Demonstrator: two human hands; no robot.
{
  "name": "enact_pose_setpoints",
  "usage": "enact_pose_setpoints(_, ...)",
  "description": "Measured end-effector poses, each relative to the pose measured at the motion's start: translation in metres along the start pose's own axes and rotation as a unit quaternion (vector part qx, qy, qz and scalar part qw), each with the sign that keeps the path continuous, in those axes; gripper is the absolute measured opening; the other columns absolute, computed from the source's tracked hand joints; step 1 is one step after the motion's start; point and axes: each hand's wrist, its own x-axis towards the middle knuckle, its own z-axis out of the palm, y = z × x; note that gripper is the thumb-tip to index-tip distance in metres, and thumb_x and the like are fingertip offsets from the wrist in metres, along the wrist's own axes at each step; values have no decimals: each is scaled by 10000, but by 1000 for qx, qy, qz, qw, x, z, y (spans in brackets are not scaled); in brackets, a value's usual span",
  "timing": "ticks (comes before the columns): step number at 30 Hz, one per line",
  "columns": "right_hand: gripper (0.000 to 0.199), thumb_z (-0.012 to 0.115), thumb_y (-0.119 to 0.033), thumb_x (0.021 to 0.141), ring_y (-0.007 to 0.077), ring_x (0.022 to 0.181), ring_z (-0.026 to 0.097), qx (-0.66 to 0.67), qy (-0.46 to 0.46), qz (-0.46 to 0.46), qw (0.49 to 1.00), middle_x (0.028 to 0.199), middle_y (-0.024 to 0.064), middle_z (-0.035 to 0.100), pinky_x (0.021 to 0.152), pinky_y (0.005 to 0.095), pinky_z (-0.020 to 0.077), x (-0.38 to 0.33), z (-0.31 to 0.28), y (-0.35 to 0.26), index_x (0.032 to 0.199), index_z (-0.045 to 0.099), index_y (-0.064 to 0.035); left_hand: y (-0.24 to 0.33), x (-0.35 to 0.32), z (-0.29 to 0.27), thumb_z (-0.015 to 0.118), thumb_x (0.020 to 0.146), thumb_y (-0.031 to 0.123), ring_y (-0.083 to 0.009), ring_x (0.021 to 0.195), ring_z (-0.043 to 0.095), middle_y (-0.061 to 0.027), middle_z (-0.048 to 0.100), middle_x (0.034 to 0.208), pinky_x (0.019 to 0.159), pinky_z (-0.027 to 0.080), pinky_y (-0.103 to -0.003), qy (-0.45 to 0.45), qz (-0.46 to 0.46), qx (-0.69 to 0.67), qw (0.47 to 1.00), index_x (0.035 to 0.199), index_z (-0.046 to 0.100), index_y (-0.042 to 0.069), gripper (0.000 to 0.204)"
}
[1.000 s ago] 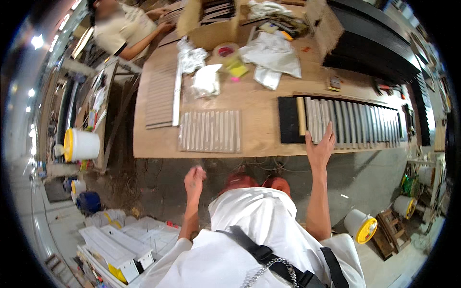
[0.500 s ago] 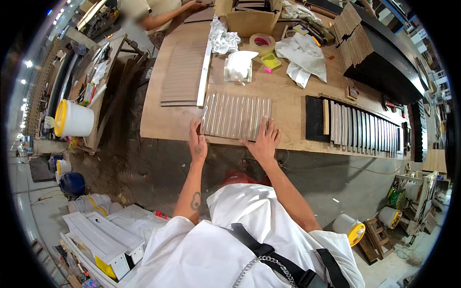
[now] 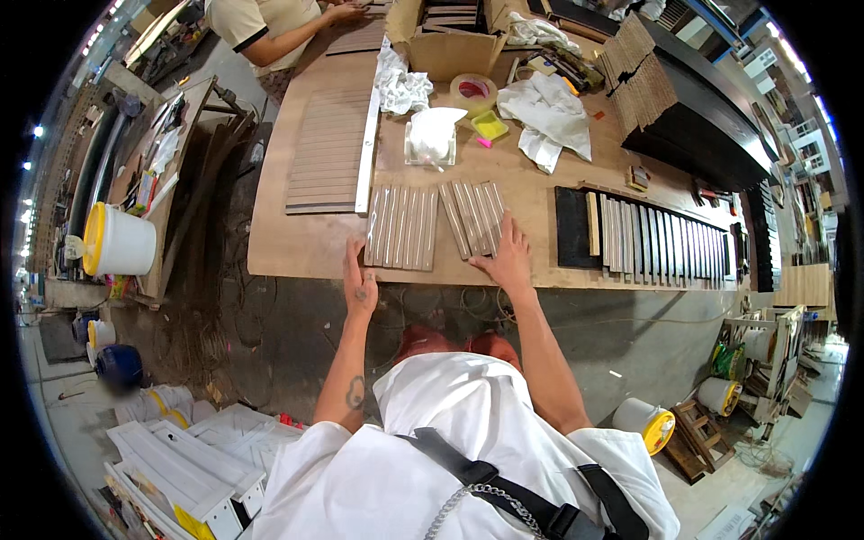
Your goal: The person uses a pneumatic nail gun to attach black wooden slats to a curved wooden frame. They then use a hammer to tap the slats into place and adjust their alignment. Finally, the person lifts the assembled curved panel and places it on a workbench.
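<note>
Two sets of grey-brown slats with shiny pale lines lie at the near edge of the wooden worktable. Upright along the left set of slats [image 3: 400, 228] is my left hand [image 3: 358, 281], its fingers stretched out beside the outer edge. The right set of slats [image 3: 472, 219] is tilted, with a wedge-shaped gap between it and the left set. My right hand [image 3: 509, 259] grips its near right corner, thumb at the near edge and fingers along the right side. Behind the left set lies a grooved brown panel [image 3: 326, 153], with a white straight strip [image 3: 367, 162] along its right edge.
A black panel with slats [image 3: 661, 236] lies at right, below a tall stack of dark boards [image 3: 693, 117]. Tape [image 3: 473, 93], a yellow-green dish [image 3: 490, 124], white cloths [image 3: 547, 112] and a cardboard box [image 3: 450, 56] sit farther back. Another person [image 3: 270, 31] works at the far left.
The single row of slats has split in two. My right hand has shifted the right part rightward and turned it, while my left hand stays by the left part.
</note>
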Motion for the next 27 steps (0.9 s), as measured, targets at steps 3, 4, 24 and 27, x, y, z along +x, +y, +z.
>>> enact_pose_setpoints(3, 1291, 917, -356, 610, 450, 1366, 382, 12, -15, -7, 1000, 1530, 235, 348, 1097, 573, 325, 12, -9, 16, 1586, 115, -92, 5, 0, -1, 449, 857, 75, -390, 1309, 444, -208, 487, 1417, 1114, 342, -467, 8, -20, 20, 1000, 1551, 227, 14, 732)
enact_pose_setpoints(4, 1289, 915, -349, 613, 451, 1377, 372, 21, -19, -15, 999, 1531, 236, 347, 1103, 574, 320, 16, -13, 22, 1588, 110, -96, 7, -1, -2, 447, 847, 54, -390, 1311, 443, -204, 486, 1419, 1116, 341, -460, 5, -15, 18, 1000, 1553, 226, 19, 740)
enact_pose_setpoints(24, 1260, 796, -556, 649, 456, 1266, 448, -108, -55, 38, 992, 1371, 333, 460, 1087, 553, 322, 22, -46, 29, 1572, 140, -3, 34, -9, 10, 525, 1030, 295, -341, 1360, 452, -220, 451, 1480, 1123, 354, -451, 84, -194, -6, 977, 1515, 323, 17, 594)
enact_pose_setpoints(27, 1283, 770, -581, 640, 468, 1292, 420, -60, -79, -5, 995, 1401, 360, 403, 1071, 620, 287, 2, -57, 52, 1562, 127, 37, 6, -13, 14, 554, 1013, 416, -327, 1351, 466, -171, 460, 1495, 1126, 349, -437, 145, -237, -17, 960, 1554, 270, 56, 709)
